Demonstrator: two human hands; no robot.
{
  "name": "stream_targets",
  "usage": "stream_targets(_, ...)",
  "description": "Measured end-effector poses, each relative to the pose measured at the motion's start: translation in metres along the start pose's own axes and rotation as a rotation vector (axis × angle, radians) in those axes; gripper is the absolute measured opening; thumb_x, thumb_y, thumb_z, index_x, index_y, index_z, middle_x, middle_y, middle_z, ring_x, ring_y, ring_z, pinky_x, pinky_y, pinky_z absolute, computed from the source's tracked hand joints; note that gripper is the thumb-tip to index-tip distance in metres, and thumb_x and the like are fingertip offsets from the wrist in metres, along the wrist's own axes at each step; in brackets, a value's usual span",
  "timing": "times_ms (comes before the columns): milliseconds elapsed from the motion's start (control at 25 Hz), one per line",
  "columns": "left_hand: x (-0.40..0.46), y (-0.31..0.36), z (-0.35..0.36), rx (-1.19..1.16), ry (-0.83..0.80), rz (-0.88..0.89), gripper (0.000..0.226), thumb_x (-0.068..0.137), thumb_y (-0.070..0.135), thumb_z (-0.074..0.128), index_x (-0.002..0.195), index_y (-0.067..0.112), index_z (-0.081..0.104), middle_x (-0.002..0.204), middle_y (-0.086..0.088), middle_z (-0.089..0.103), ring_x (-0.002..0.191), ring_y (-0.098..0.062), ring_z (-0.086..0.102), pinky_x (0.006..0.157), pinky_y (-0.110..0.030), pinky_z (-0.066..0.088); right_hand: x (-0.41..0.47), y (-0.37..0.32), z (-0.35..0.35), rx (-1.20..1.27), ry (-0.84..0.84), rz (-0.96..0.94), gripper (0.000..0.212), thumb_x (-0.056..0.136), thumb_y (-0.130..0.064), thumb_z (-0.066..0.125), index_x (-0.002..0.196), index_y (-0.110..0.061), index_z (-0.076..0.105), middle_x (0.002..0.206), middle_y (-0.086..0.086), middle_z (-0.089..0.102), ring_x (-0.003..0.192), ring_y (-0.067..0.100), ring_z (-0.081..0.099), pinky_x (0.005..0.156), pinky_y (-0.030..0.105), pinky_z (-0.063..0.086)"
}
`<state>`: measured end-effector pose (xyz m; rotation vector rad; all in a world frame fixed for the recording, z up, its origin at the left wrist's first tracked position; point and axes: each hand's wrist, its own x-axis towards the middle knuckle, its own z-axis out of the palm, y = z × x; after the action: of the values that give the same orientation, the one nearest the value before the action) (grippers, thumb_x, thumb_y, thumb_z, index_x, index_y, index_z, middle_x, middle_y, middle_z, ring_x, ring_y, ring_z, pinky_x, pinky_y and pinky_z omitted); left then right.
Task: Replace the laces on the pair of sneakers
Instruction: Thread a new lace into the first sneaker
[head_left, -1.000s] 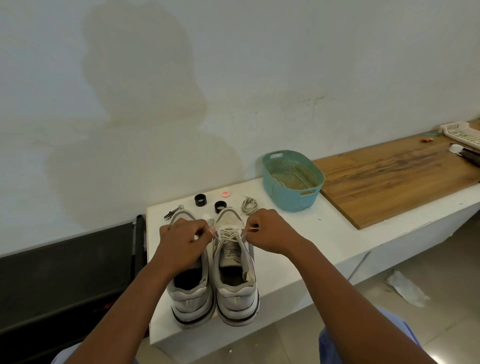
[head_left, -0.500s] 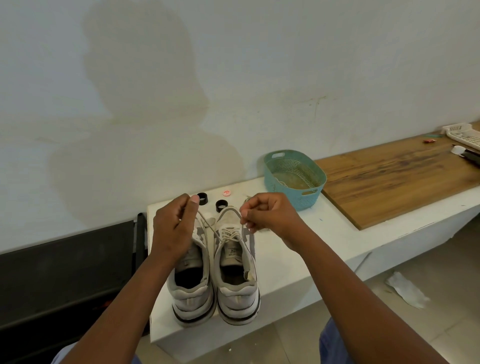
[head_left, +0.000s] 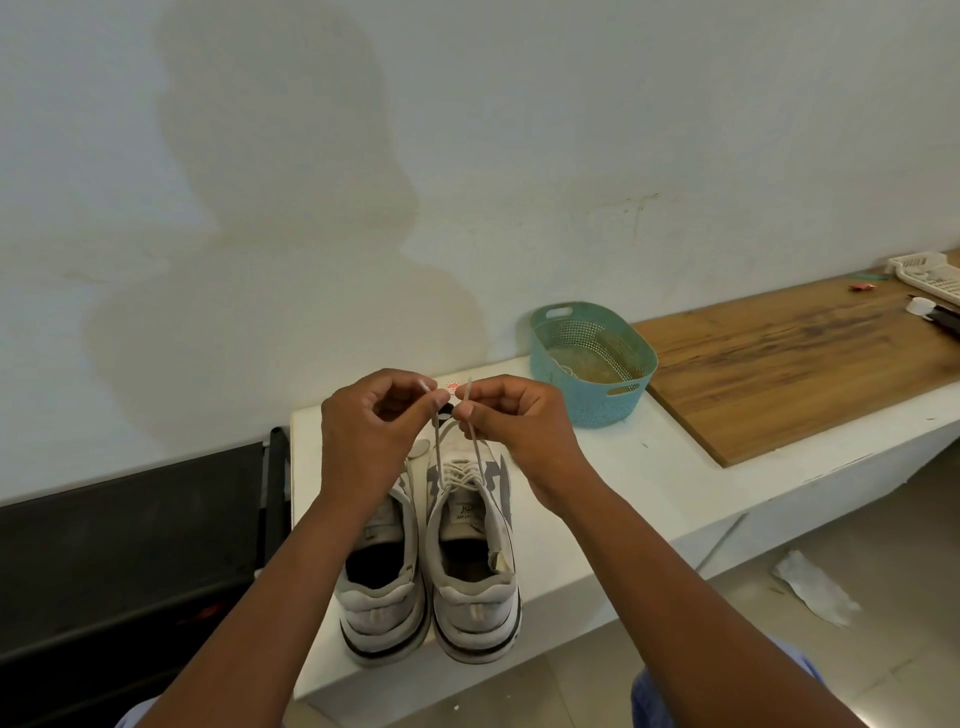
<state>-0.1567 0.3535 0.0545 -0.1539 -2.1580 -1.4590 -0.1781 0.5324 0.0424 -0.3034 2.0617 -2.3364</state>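
Observation:
Two white and grey sneakers stand side by side, heels toward me, at the near edge of a white counter (head_left: 649, 467). The right sneaker (head_left: 475, 566) has a pale lace (head_left: 440, 447) threaded through its upper eyelets. Both lace ends rise from the shoe to my hands. My left hand (head_left: 369, 431) pinches one end and my right hand (head_left: 519, 431) pinches the other, the fingertips almost meeting above the toe. The left sneaker (head_left: 382, 587) shows no lace and my left forearm hides part of it.
A teal perforated basket (head_left: 592, 376) sits behind the shoes to the right. A wooden board (head_left: 800, 374) covers the counter further right, with a white tray (head_left: 930, 270) at its far end. A dark bench (head_left: 130, 545) adjoins the counter on the left. Paper lies on the floor (head_left: 815, 587).
Both hands have risen from beside the shoe's eyelets and come together above the toe, drawing the two lace ends up taut.

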Motion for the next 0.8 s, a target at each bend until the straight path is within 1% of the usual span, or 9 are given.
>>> stream_targets(80,0.002,-0.003,0.005,-0.058,-0.02,-0.052,0.007,0.087,0.021,0.081,0.091,0.015,0.081,0.08,0.006,0.078,0.072,-0.014,0.075,0.074,-0.036,0.064,0.003,0.0,0.003,0.014,0.061,0.001,0.014,0.088,-0.003,0.078,0.102,-0.001,0.077,0.088,0.019,0.078,0.076,0.025,0.074,0.074,0.033,0.06)
stream_targets(160,0.003,-0.008,0.011,-0.071,-0.035,-0.082,0.011,0.093,0.022,0.076,0.096,0.014,0.082,0.078,0.004,0.078,0.073,-0.015,0.075,0.077,-0.042,0.063,0.006,0.002,0.006,-0.006,0.093,-0.01,0.01,0.09,-0.007,0.077,0.099,-0.003,0.078,0.087,0.016,0.078,0.079,0.03,0.076,0.076,0.038,0.062)
stream_targets(240,0.001,-0.013,0.017,-0.107,-0.048,-0.131,0.013,0.095,0.023,0.072,0.101,0.016,0.082,0.079,0.003,0.078,0.076,-0.016,0.076,0.08,-0.043,0.064,0.009,0.006,0.008,-0.068,0.102,-0.02,0.01,0.09,-0.012,0.078,0.098,-0.007,0.08,0.086,0.012,0.079,0.084,0.034,0.076,0.078,0.044,0.064)
stream_targets(360,-0.001,-0.017,0.023,-0.224,-0.06,-0.227,0.011,0.095,0.02,0.072,0.1,0.019,0.082,0.082,-0.005,0.079,0.08,-0.025,0.077,0.082,-0.043,0.064,0.012,0.009,0.007,-0.185,0.115,-0.045,0.007,0.088,-0.016,0.08,0.095,-0.015,0.083,0.083,0.004,0.079,0.08,0.028,0.076,0.076,0.047,0.064)
stream_targets(400,-0.001,-0.017,0.025,-0.265,-0.064,-0.253,0.011,0.095,0.017,0.072,0.1,0.017,0.082,0.083,-0.009,0.079,0.081,-0.029,0.077,0.082,-0.043,0.064,0.013,0.009,0.007,-0.217,0.119,-0.058,0.006,0.088,-0.018,0.081,0.093,-0.018,0.083,0.081,0.001,0.079,0.076,0.024,0.075,0.074,0.045,0.064)
stream_targets(480,-0.001,-0.016,0.028,-0.322,-0.071,-0.289,0.013,0.095,0.015,0.071,0.102,0.011,0.081,0.086,-0.014,0.079,0.082,-0.032,0.077,0.081,-0.041,0.064,0.013,0.01,0.006,-0.261,0.121,-0.077,0.005,0.086,-0.019,0.082,0.091,-0.019,0.084,0.078,-0.002,0.078,0.069,0.013,0.073,0.07,0.036,0.061)
stream_targets(560,-0.002,-0.016,0.029,-0.342,-0.078,-0.306,0.015,0.094,0.014,0.071,0.105,0.009,0.08,0.087,-0.014,0.079,0.081,-0.031,0.078,0.079,-0.038,0.064,0.013,0.011,0.006,-0.299,0.118,-0.078,0.005,0.086,-0.019,0.082,0.09,-0.019,0.084,0.077,-0.004,0.078,0.068,0.007,0.07,0.071,0.033,0.059)
stream_targets(680,-0.006,-0.016,0.028,-0.379,-0.087,-0.331,0.017,0.095,0.01,0.07,0.109,0.006,0.079,0.089,-0.013,0.079,0.082,-0.031,0.078,0.078,-0.035,0.064,0.013,0.012,0.007,-0.348,0.122,-0.077,0.003,0.084,-0.019,0.083,0.087,-0.02,0.083,0.078,-0.006,0.077,0.074,0.011,0.073,0.077,0.04,0.063)
stream_targets(800,-0.01,-0.014,0.027,-0.418,-0.102,-0.351,0.02,0.096,0.008,0.069,0.113,0.002,0.077,0.094,-0.014,0.079,0.087,-0.029,0.078,0.079,-0.034,0.064,0.011,0.014,0.01,-0.414,0.129,-0.129,0.004,0.082,-0.02,0.081,0.079,-0.023,0.08,0.076,-0.006,0.074,0.075,0.012,0.07,0.076,0.042,0.061)
